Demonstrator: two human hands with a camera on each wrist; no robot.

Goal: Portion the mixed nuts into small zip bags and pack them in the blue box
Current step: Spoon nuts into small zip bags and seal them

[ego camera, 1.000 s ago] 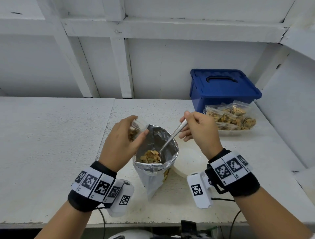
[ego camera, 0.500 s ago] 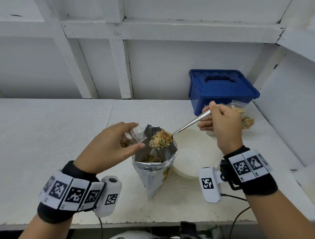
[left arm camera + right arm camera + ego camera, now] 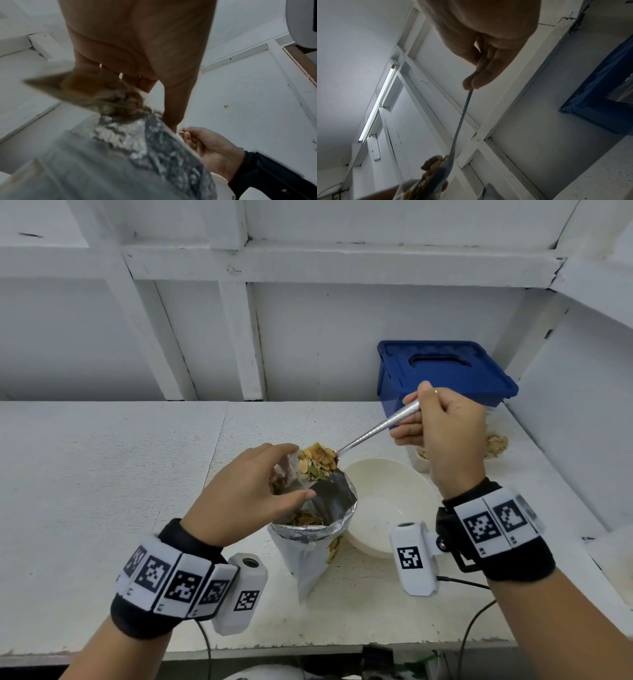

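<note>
While the left hand point(image 3: 239, 494) pinches a zip bag point(image 3: 284, 477), the right hand point(image 3: 445, 436) grips a spoon point(image 3: 373, 429) — white bowl point(image 3: 383, 501) beside.

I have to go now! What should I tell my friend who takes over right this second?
Left hand holds a small zip bag open above the foil nut pouch.
Right hand grips a spoon heaped with mixed nuts at the bag's mouth.
Filled bags lie by the blue box, whose lid is on.
Left: tip the spoonful in, seal the bag, pack all the bags in the box.
</note>
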